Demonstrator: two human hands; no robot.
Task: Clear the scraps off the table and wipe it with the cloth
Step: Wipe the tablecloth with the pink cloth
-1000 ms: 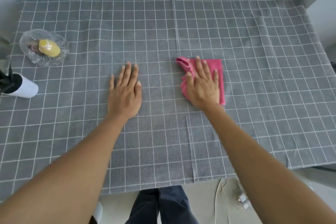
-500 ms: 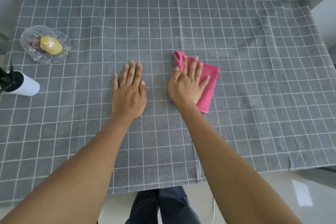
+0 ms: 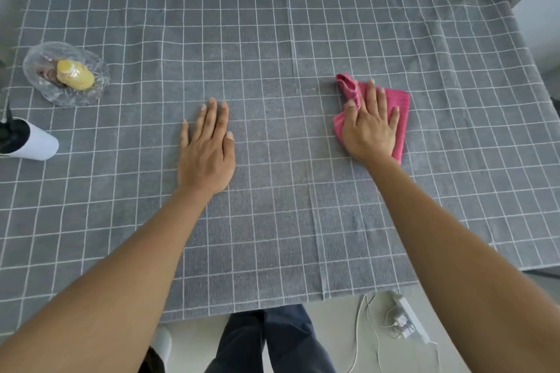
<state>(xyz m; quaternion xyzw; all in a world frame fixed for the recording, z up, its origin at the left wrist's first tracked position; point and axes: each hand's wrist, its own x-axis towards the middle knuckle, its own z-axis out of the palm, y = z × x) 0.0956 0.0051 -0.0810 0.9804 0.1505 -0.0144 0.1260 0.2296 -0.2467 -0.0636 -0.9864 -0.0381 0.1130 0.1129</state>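
Observation:
A pink cloth point(image 3: 397, 103) lies crumpled on the grey checked tablecloth point(image 3: 272, 39), right of centre. My right hand point(image 3: 371, 127) presses flat on top of it, fingers spread, covering most of the cloth. My left hand point(image 3: 207, 148) rests palm down on the bare tablecloth near the middle, fingers together, holding nothing. At the far left a clear glass dish point(image 3: 39, 88) holds a yellow scrap point(image 3: 74, 74) and some brown bits.
A white cylinder with a black liner point(image 3: 30, 144) lies at the left edge of the table. A wall runs along the back and the right corner. Below the near edge I see my legs and a white power strip with cables point(image 3: 406, 316) on the floor.
My right hand has slid the pink cloth to the right, after first sweeping it left toward my left hand. My left hand has stayed flat in place.

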